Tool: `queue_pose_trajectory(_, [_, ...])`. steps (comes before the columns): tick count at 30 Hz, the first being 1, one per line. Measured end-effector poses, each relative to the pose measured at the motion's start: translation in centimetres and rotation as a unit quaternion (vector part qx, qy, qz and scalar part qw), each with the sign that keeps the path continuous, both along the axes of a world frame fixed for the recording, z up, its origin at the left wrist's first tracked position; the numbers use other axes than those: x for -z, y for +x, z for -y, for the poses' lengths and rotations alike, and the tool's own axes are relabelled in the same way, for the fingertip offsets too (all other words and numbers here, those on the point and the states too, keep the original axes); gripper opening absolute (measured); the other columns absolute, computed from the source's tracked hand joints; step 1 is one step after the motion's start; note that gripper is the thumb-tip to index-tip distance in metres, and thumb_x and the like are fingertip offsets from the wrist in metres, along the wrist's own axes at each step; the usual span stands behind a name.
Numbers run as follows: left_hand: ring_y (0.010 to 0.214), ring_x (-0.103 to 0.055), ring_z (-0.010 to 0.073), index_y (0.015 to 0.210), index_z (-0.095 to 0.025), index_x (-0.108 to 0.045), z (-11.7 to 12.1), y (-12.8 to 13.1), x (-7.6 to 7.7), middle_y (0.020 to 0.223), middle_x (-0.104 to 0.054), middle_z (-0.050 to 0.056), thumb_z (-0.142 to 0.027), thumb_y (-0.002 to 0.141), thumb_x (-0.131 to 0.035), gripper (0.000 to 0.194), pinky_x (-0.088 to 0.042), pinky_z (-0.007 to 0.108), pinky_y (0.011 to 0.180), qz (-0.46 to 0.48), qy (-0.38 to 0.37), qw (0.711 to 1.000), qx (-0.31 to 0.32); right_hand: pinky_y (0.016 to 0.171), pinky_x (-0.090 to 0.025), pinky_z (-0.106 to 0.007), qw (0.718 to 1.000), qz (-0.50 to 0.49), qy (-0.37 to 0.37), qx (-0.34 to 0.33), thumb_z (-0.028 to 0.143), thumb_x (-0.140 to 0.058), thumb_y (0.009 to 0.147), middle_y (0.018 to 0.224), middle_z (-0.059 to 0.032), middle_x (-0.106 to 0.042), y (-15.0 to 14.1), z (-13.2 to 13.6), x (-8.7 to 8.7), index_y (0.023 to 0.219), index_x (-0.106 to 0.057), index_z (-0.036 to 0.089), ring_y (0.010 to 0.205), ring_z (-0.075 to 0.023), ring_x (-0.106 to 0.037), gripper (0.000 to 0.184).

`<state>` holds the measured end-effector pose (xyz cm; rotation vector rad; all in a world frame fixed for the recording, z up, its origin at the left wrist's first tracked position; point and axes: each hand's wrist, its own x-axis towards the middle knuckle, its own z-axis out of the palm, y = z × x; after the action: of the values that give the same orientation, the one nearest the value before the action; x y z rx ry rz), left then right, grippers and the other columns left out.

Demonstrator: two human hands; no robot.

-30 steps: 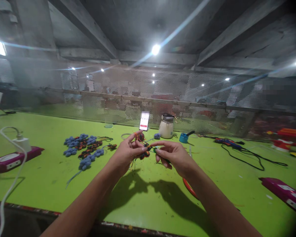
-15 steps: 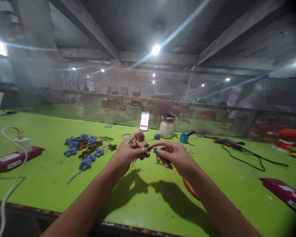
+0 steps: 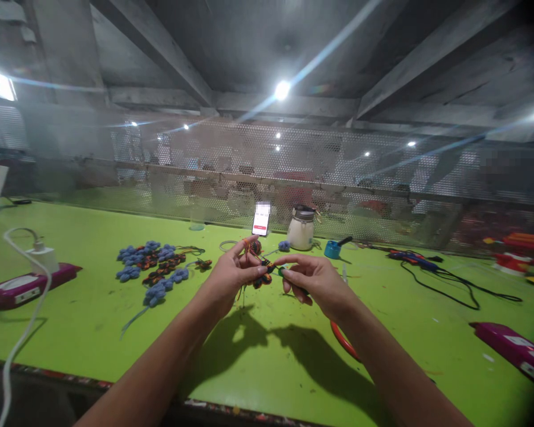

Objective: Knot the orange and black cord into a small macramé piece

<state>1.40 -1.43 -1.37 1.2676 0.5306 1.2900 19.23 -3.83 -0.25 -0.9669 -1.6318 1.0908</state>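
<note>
- Left hand point(image 3: 228, 276): thumb and fingertips pinch a small dark-and-orange yarn piece point(image 3: 263, 281), with orange yarn point(image 3: 250, 243) passing about the raised index finger.
- Right hand point(image 3: 324, 284): thumb and index finger pinch a small green item point(image 3: 281, 271) at the right side of the yarn piece; the other fingers curl loosely below. Its exact shape is hidden by the fingers.
- The yarn piece is held above the middle of the green bench point(image 3: 93, 338), between the two hands, with loose ends hanging down.
- Left of the hands, blue yarn flowers point(image 3: 155, 293) and dark-and-orange yarn flowers point(image 3: 162, 270) lie in a cluster on the bench, some touching.
- Toward the far edge, a lit phone point(image 3: 261, 219) leans upright behind the left hand; a pale jar point(image 3: 301, 231) with a dark lid stands to its right, and one blue flower point(image 3: 284, 245) lies in front, between them.
- Right of the jar is a blue pot point(image 3: 332, 249) with a black stick-like part.
- By the left edge, a white plug point(image 3: 43, 259) sits on a purple power strip point(image 3: 20, 292); another purple strip point(image 3: 514, 349) lies at the right edge.
- Toward the far right corner are a blue-and-black tool point(image 3: 413, 259) with a dark cord and a red-and-white object point(image 3: 511, 261), blurred.
- A red curved thing point(image 3: 343, 341) shows partly beneath the right forearm.
</note>
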Motion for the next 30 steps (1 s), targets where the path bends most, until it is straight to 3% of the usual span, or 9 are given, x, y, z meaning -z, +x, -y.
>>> queue_pose_trajectory(5, [0.057,-0.055,0.0122,0.135,-0.015,-0.034,0.0,0.1,0.0,0.061,-0.056,-0.003,-0.012,0.059,-0.075,0.086,-0.041,0.025,0.055,-0.04,0.038,0.998,0.0,0.033,-0.025,-0.019,1.0,0.016,0.001,0.001,0.03,-0.062,0.074,0.054,0.0015,-0.058,0.1,-0.1,0.1,0.102,-0.065,0.016,0.034,-0.0049,-0.039,0.031])
queue_pose_trajectory(11, [0.056,-0.055,0.0129,0.138,-0.019,-0.029,0.3,0.3,0.2,0.058,-0.053,-0.004,-0.011,0.065,-0.067,0.082,-0.041,0.025,0.055,-0.177,0.096,0.979,-0.027,0.032,-0.026,-0.018,0.999,0.05,-0.019,0.001,0.029,-0.063,0.073,0.051,0.0016,-0.057,-0.1,-0.5,0.6,0.094,-0.066,0.015,0.032,-0.0041,-0.038,0.026])
queue_pose_trajectory(14, [0.053,-0.053,0.0124,0.138,-0.02,-0.031,0.3,0.5,0.5,0.058,-0.053,-0.004,-0.012,0.067,-0.064,0.079,-0.041,0.025,0.054,-0.193,0.116,0.972,-0.061,0.031,-0.024,-0.018,0.999,-0.001,-0.049,0.01,0.032,-0.065,0.07,0.051,0.0017,-0.057,-0.5,-0.6,0.9,0.09,-0.063,0.014,0.032,-0.0049,-0.039,0.027])
queue_pose_trajectory(17, [0.05,-0.051,0.0109,0.132,-0.022,-0.042,0.4,1.0,0.7,0.058,-0.052,-0.005,-0.011,0.067,-0.063,0.069,-0.04,0.024,0.053,-0.194,0.13,0.967,-0.102,0.032,-0.022,-0.016,0.992,-0.079,-0.092,0.025,0.031,-0.069,0.064,0.049,0.003,-0.056,-1.3,-0.6,1.2,0.089,-0.06,0.014,0.033,-0.005,-0.038,0.032])
queue_pose_trajectory(20, [0.05,-0.049,0.0101,0.127,-0.022,-0.049,0.5,1.2,0.6,0.057,-0.052,-0.005,-0.01,0.066,-0.063,0.063,-0.039,0.023,0.052,-0.161,0.131,0.969,-0.131,0.034,-0.023,-0.016,0.98,-0.155,-0.117,0.028,0.029,-0.072,0.061,0.05,0.0033,-0.056,-2.1,-0.5,1.6,0.091,-0.059,0.013,0.035,-0.0043,-0.038,0.037])
queue_pose_trajectory(23, [0.051,-0.049,0.0104,0.131,-0.015,-0.044,0.4,0.8,0.3,0.057,-0.052,-0.005,-0.01,0.062,-0.067,0.073,-0.039,0.023,0.051,-0.055,0.059,0.993,-0.084,0.035,-0.024,-0.016,0.974,-0.205,-0.092,0.02,0.03,-0.073,0.063,0.053,0.003,-0.056,-2.8,-0.3,1.9,0.093,-0.059,0.014,0.036,-0.0038,-0.038,0.036])
queue_pose_trajectory(26, [0.052,-0.049,0.0091,0.129,-0.008,-0.043,0.2,0.2,-0.1,0.057,-0.052,-0.004,-0.006,0.058,-0.07,0.077,-0.037,0.022,0.051,0.032,-0.021,0.999,-0.021,0.035,-0.025,-0.017,0.979,-0.194,-0.053,0.017,0.031,-0.07,0.068,0.055,0.0026,-0.056,-3.0,-0.1,1.9,0.093,-0.059,0.015,0.037,-0.0042,-0.039,0.032])
queue_pose_trajectory(30, [0.056,-0.05,0.0081,0.125,-0.008,-0.047,0.3,-0.5,-0.4,0.059,-0.052,-0.004,-0.004,0.058,-0.072,0.072,-0.037,0.021,0.054,0.063,-0.032,0.997,0.012,0.034,-0.026,-0.018,0.993,-0.116,0.029,0.012,0.032,-0.065,0.074,0.055,0.0024,-0.057,-2.2,-0.2,1.6,0.097,-0.06,0.015,0.035,-0.0046,-0.038,0.029])
